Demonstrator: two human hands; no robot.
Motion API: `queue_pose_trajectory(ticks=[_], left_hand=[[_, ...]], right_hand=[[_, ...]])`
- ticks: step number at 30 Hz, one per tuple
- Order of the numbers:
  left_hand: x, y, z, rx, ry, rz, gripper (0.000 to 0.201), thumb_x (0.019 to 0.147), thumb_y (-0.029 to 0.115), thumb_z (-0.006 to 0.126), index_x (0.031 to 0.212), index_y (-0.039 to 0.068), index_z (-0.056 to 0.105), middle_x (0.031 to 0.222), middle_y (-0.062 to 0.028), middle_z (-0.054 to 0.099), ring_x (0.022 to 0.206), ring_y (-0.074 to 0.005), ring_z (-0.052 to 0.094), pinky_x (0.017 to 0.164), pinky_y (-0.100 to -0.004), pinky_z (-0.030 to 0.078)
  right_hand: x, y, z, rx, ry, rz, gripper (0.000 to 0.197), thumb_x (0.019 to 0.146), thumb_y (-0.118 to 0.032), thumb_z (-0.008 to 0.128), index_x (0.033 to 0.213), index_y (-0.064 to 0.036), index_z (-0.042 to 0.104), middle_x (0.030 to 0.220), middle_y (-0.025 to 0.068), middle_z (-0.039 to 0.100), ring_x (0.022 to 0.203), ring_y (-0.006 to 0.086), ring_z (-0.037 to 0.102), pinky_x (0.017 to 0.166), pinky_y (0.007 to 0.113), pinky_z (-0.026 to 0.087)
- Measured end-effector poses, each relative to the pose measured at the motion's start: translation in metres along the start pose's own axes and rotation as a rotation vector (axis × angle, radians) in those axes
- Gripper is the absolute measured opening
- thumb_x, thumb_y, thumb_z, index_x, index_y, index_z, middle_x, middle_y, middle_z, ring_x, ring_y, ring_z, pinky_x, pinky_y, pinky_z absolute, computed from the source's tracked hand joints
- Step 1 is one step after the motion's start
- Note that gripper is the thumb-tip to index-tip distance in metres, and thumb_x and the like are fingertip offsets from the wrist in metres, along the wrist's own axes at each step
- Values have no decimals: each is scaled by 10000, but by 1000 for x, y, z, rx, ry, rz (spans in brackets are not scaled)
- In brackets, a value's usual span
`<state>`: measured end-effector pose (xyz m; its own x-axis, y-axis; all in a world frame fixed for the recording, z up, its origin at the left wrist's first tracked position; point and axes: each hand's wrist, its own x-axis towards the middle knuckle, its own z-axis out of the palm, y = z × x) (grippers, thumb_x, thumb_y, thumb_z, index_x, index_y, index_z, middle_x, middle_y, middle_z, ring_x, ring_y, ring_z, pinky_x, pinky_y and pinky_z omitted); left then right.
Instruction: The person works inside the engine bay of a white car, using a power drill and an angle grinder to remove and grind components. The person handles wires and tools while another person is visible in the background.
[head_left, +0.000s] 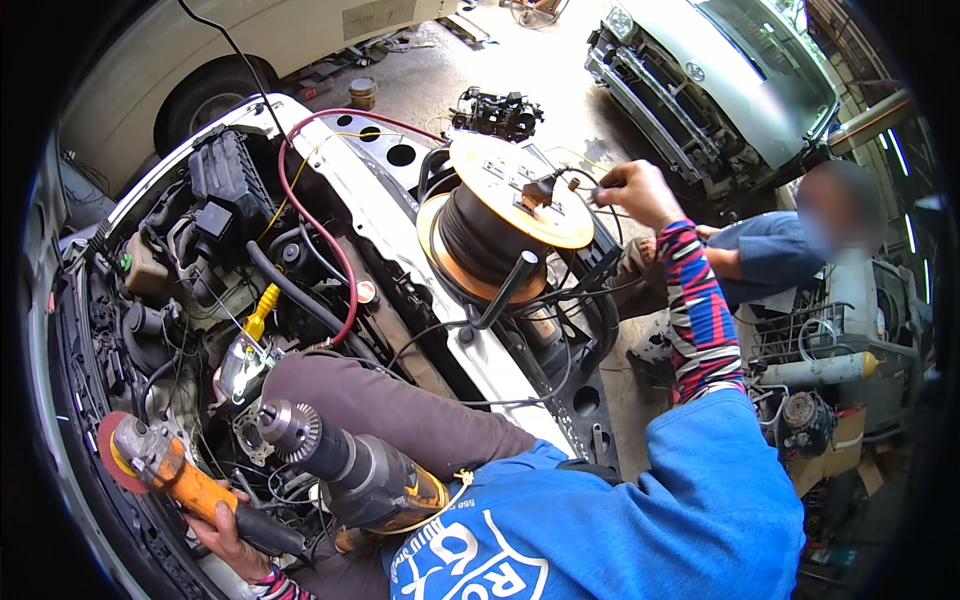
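Note:
My left hand (228, 542) is wrapped round the body of an orange angle grinder (196, 487). Its reddish disc (118, 452) points to the far left, over the engine bay. Out to the right, the bent fingers of my right hand (640, 194) pinch a thin black cable (590, 176) beside a cable reel (490, 215). That cable loops to a dark plug (541, 191) on the reel's pale flange; my fingertips hide its gripped part. A power drill (350, 465) with a bare chuck lies by my thigh, a yellow cord tied round it.
The reel stands on the white car's front edge (480, 358). Below lies the open engine bay, with a yellow-handled tool (262, 312) and a red hose (322, 225). At the right a person (770, 255) crouches near a silver vehicle (730, 70). Engine parts (497, 113) lie on the floor.

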<state>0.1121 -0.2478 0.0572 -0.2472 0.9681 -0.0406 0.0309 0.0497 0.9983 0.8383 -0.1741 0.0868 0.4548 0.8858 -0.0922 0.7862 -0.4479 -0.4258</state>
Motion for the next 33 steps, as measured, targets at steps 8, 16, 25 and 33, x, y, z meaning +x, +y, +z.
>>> queue_pose_trajectory(ticks=[8,16,25,33], left_hand=[[-3,3,-8,30,33,23,713,874,315,720,1425,13,384,1107,-155,611,827,-189,641,695,-304,552],[1,-2,-11,19,9,28,644,914,317,700,1401,15,406,1126,-155,619,845,-177,642,697,-286,562],[-6,3,-3,15,-4,-9,737,902,315,710,1473,16,352,1132,-156,610,868,-187,635,751,-305,545],[-4,4,1,-2,23,-76,799,862,356,735,1468,-2,358,1112,-150,595,877,-194,625,789,-336,537]], right_hand=[[40,22,81,-103,52,-57,191,806,-109,753,980,-45,798,933,179,763,904,303,748,852,392,578],[57,36,90,-206,12,-50,193,843,-79,718,1014,-32,795,917,176,770,871,266,760,837,356,577],[51,15,108,-247,265,36,172,772,-153,718,904,-95,812,890,210,746,890,366,740,898,419,580],[68,30,93,-36,73,-116,191,810,-57,750,993,-23,793,890,169,768,828,245,766,801,338,590]])
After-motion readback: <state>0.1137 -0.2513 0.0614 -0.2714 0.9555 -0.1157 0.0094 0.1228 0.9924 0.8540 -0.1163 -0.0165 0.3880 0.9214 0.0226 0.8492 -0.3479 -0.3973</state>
